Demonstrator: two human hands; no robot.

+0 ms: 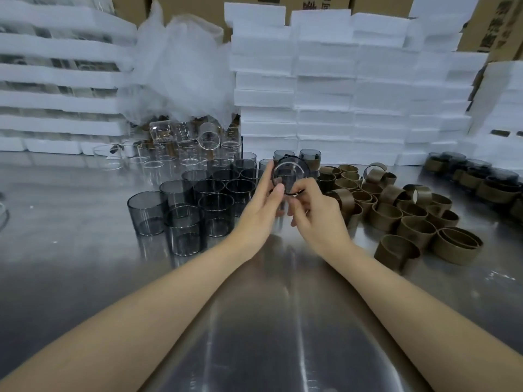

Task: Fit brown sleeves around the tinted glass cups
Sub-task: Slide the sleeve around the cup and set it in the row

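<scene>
Both hands hold one tinted glass cup (288,174) tipped on its side above the table (254,321), its round end facing the camera. The left hand (264,206) grips its left side between thumb and fingers. The right hand (312,212), fingers curled, pinches its lower rim. Bare tinted cups (195,205) stand left of the left hand; brown sleeves (396,213) lie right of the right hand.

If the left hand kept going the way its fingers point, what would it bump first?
The left hand holds a tinted cup; past that, probably the sleeved cups standing behind, then the white foam stack. Depth is unclear.
</scene>
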